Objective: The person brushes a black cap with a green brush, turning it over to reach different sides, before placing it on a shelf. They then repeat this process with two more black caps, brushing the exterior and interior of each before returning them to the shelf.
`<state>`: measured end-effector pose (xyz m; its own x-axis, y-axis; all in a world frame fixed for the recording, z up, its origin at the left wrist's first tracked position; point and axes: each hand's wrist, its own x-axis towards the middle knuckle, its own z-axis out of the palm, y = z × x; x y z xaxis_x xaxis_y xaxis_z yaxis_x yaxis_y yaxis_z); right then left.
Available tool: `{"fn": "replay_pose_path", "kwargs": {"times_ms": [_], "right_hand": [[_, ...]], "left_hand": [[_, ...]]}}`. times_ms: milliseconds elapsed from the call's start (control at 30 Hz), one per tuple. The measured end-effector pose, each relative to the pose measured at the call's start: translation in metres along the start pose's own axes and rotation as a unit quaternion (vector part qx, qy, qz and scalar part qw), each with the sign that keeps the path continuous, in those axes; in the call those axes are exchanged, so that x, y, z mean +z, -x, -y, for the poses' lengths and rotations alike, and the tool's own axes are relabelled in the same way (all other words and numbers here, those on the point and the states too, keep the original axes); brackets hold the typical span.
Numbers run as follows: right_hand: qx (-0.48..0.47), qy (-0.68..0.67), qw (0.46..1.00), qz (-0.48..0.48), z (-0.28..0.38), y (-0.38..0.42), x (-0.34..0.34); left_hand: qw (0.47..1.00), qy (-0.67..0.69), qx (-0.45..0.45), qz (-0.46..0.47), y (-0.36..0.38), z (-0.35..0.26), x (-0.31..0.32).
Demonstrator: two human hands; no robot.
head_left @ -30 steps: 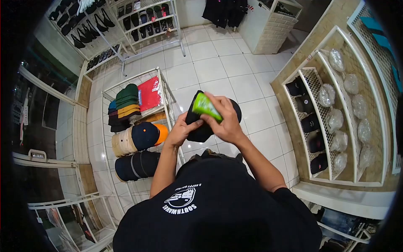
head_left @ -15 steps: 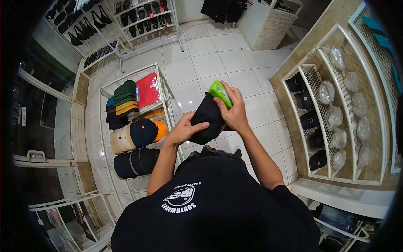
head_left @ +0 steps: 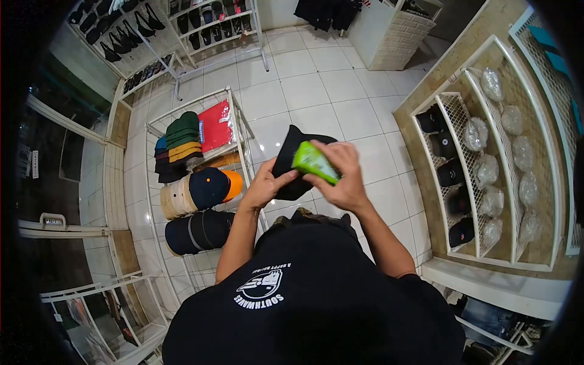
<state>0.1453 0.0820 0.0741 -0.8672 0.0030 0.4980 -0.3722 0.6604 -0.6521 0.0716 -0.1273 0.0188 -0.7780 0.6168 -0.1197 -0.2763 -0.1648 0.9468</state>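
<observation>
Left hand [head_left: 263,187] pinching black cap [head_left: 294,163] steady at its edge; right hand [head_left: 342,176], fingers wrapped round green brush [head_left: 314,162], angled against cloth.

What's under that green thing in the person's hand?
The green thing, held by the right hand, lies on a black cap that the left hand grips. Below the cap is white floor tile. The cap's part under the green thing is hidden.
</observation>
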Motion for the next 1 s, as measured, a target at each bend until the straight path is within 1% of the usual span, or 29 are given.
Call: {"fn": "replay_pose_path", "kwargs": {"times_ms": [33,100,133,167,200,233,300,333,400,433,467,500,567,600,633,667,700,767,800,833,900,933,967,1000], "right_hand": [[-0.003,0.027,0.998,-0.064,-0.004,-0.001,-0.008],[0.011,0.075,0.988,-0.136,-0.027,-0.001,-0.020],[0.008,0.073,0.989,-0.131,-0.031,0.001,-0.020],[0.072,-0.031,0.990,-0.120,-0.034,0.004,-0.020],[0.134,-0.133,0.976,-0.112,-0.035,0.003,-0.020],[0.082,-0.082,0.987,-0.109,-0.037,0.002,-0.018],[0.062,-0.055,0.990,-0.118,-0.035,0.003,-0.021],[0.063,-0.054,0.989,-0.120,-0.033,0.002,-0.024],[0.085,-0.061,0.993,-0.057,-0.028,0.005,-0.027],[0.085,-0.062,0.993,-0.055,-0.025,0.004,-0.028],[0.015,0.088,0.994,-0.064,-0.020,0.006,-0.026],[-0.059,0.235,0.968,-0.070,-0.016,0.006,-0.023],[-0.025,0.184,0.979,-0.087,-0.021,0.012,-0.002],[-0.036,0.147,0.986,-0.074,-0.018,0.007,0.003],[-0.047,0.109,0.991,-0.061,-0.014,-0.002,0.007],[-0.075,0.126,0.988,-0.051,-0.008,-0.011,0.009],[-0.071,0.127,0.988,-0.052,-0.010,-0.012,0.009],[-0.104,0.135,0.984,-0.054,-0.014,-0.014,0.011],[-0.114,0.117,0.983,-0.081,-0.023,-0.005,0.010],[-0.101,0.108,0.985,-0.091,-0.036,0.009,0.011],[-0.033,0.032,0.994,-0.102,-0.054,0.030,0.020],[-0.026,0.015,0.994,-0.107,-0.059,0.034,0.022],[-0.027,0.013,0.994,-0.108,-0.067,0.035,0.025],[-0.040,0.025,0.992,-0.117,-0.057,0.026,0.021]], "left_hand": [[0.999,0.012,0.025,-0.017,0.000,-0.004,0.004],[0.995,0.075,0.054,-0.036,0.003,-0.013,0.010],[0.994,0.078,0.056,-0.041,0.004,-0.011,0.010],[0.992,0.099,0.067,-0.032,0.004,-0.007,0.010],[0.990,0.117,0.080,-0.018,0.001,-0.005,0.009],[0.990,0.114,0.082,-0.015,-0.002,-0.005,0.006],[0.994,0.093,0.060,0.011,-0.002,-0.006,0.005],[0.995,0.086,0.040,-0.007,-0.002,-0.010,0.008],[0.996,0.077,0.031,-0.015,-0.005,-0.012,0.012],[0.997,0.066,0.027,-0.025,-0.007,-0.012,0.014],[0.998,0.045,0.038,-0.031,-0.008,-0.011,0.019],[0.998,0.044,0.037,-0.030,-0.008,-0.008,0.020],[1.000,-0.009,0.025,-0.013,-0.011,-0.001,0.023],[0.999,-0.008,0.032,0.026,-0.012,0.000,0.025],[0.999,-0.015,0.016,0.037,-0.013,0.002,0.028],[0.999,-0.032,0.024,0.031,-0.013,0.006,0.029],[0.998,-0.049,0.033,0.026,-0.014,0.010,0.029],[0.998,-0.006,0.055,-0.001,-0.014,0.006,0.019],[0.996,0.056,0.065,-0.039,-0.014,-0.003,0.019],[0.993,0.084,0.064,-0.048,-0.012,-0.012,0.014],[0.981,0.171,0.066,-0.065,-0.012,-0.020,0.012],[0.975,0.191,0.064,-0.090,-0.015,-0.017,0.013],[0.975,0.189,0.065,-0.091,-0.017,-0.013,0.017],[0.974,0.200,0.052,-0.096,-0.019,-0.009,0.022]]}}
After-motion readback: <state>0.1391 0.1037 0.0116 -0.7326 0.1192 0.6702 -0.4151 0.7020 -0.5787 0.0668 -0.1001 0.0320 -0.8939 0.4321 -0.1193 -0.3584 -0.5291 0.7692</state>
